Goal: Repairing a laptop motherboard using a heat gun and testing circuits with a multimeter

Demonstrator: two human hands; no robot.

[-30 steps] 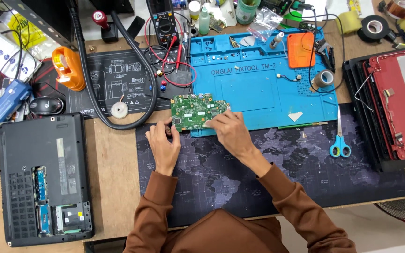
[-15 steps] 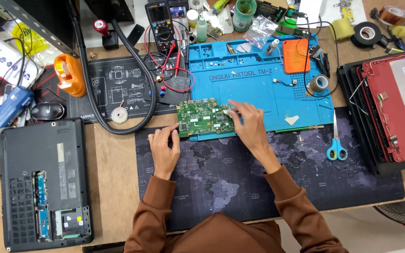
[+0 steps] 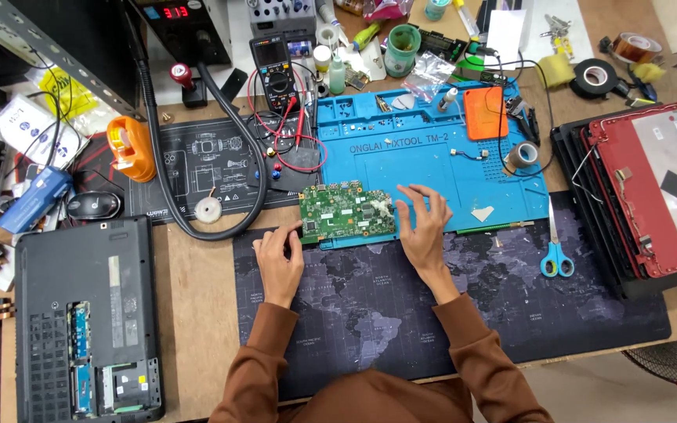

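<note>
The green circuit board [image 3: 347, 212] lies at the near left corner of the blue repair mat [image 3: 432, 164], mid-worktop. It is best steadied by its edges, fingers off the components. The left hand [image 3: 278, 258] rests just beside the board's left end, its grip loosely curled and holding nothing. The right hand [image 3: 425, 231] has its grip spread wide, fingertips at the right edge.

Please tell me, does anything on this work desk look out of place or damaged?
Nothing looks spilled or broken. The green circuit board lies half off the blue mat, between the left hand and right hand. The black laptop lies with open compartments showing.
</note>
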